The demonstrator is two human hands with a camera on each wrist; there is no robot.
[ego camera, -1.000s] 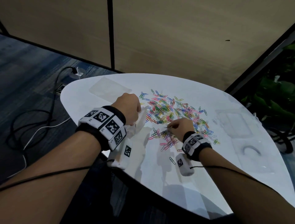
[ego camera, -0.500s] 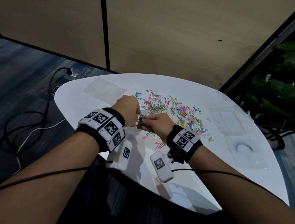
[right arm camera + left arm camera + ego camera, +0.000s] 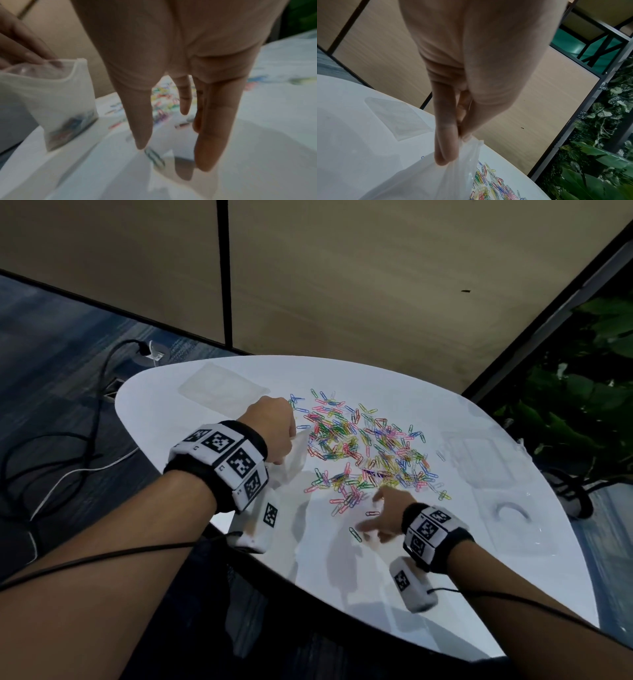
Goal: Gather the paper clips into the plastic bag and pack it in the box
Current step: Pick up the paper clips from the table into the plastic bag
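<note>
Several coloured paper clips (image 3: pixel 366 450) lie scattered across the middle of the white table (image 3: pixel 342 570). My left hand (image 3: pixel 274 429) pinches the top edge of a small clear plastic bag (image 3: pixel 291 463), which stands on the table with a few clips in its bottom (image 3: pixel 68 128). The pinch on the bag's rim (image 3: pixel 471 146) shows in the left wrist view. My right hand (image 3: pixel 376 518) hovers with fingers spread and straight over a single green clip (image 3: pixel 355 534) near the pile's front edge, holding nothing. The clear box (image 3: pixel 513 518) lies at the right.
A second flat clear bag (image 3: pixel 222 386) lies at the table's far left. Another clear lid or tray (image 3: pixel 479 453) sits right of the clips. Cables run over the floor at the left, and plants stand at the right behind the table.
My right hand left the bag's mouth, where it was half a second ago, and moved back right and down to the near clips, fingers now spread. The left hand kept holding the bag.
</note>
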